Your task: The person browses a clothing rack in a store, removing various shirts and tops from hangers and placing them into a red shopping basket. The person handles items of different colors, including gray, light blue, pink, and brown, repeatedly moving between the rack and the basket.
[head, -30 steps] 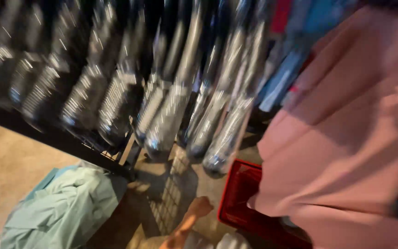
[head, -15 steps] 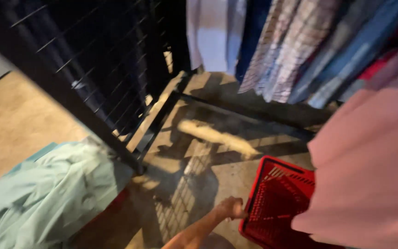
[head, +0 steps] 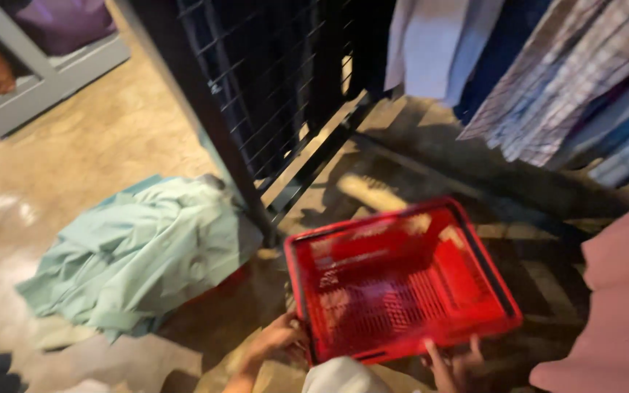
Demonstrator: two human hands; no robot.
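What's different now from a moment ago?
The red plastic mesh basket has come to the middle of the view, and both hands now grip its near rim: left hand, right hand. The crumpled pale-green cloth still lies on the floor.

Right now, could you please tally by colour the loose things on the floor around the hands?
Red: 1, the basket, held at its near edge by the left hand and the right hand.
Pale green: 1, the heap of cloth beside the black wire rack.
Pink: 1, the cloth at the right edge.
Total: 3
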